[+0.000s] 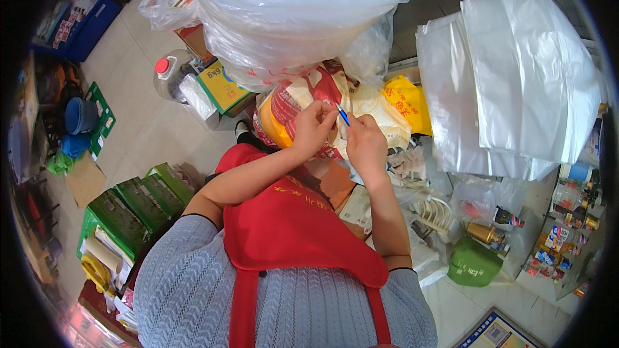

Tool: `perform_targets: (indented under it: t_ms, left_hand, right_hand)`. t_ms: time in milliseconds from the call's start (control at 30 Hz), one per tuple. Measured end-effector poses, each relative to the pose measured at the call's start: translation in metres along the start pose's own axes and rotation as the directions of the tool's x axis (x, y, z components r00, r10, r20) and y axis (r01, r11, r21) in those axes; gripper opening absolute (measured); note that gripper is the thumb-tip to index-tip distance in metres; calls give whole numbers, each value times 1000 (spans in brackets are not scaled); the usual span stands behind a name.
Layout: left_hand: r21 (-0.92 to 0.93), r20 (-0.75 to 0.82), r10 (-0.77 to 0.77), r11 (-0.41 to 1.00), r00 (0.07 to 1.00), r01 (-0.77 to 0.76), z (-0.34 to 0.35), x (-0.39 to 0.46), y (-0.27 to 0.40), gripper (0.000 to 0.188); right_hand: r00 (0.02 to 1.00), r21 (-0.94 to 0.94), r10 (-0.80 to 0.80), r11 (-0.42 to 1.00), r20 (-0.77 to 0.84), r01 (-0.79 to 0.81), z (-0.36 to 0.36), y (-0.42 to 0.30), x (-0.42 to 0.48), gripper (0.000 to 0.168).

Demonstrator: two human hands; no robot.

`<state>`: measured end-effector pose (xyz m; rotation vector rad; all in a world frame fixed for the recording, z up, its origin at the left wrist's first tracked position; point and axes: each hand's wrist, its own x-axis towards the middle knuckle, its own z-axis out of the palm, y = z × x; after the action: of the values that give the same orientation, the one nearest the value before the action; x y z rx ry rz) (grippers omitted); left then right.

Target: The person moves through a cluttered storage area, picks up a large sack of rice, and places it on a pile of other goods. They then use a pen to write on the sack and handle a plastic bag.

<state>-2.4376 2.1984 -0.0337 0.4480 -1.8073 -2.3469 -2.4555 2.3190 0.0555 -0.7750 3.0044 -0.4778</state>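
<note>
Both of my hands are raised in front of the red apron (300, 232). In my right hand (366, 142) is a slim blue pen-like tool (343, 116), its pale metallic tip pointing up and left. The picture does not settle what kind of tool it is. Close beside that tip, my left hand (314, 128) has its thumb and fingers bent together. Whether something small is pinched there is hidden. Beneath and beyond the hands lie printed red, cream and yellow plastic bags (309, 89), bulging and creased.
Beyond the hands stands a large roll of clear plastic (300, 14). White plastic sheets (527, 82) lie right. A yellow-green carton (222, 89) and a red-capped jug (169, 72) stand left. Green boxes (140, 208) are near my left elbow, several bottles (556, 246) at far right.
</note>
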Motion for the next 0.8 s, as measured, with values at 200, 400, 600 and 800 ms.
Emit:
perform_targets:
  t_ms: [200,400,600,800]
  left_hand:
    - [-14,16,9,1000,1000,-8,-1,-1,-2,8]
    - [24,34,3,1000,999,-4,-5,2,-4,9]
    - [-128,26,-177,975,984,179,-4,3,-10,11]
    - [-251,99,-303,914,948,319,-4,6,-12,16]
  right_hand:
    - [877,566,308,674,369,-475,20,33,9,31]
    - [924,493,270,785,271,-374,20,18,14,38]
    - [983,313,142,934,119,-173,32,20,9,35]
    - [951,671,237,675,197,-307,48,28,8,30]
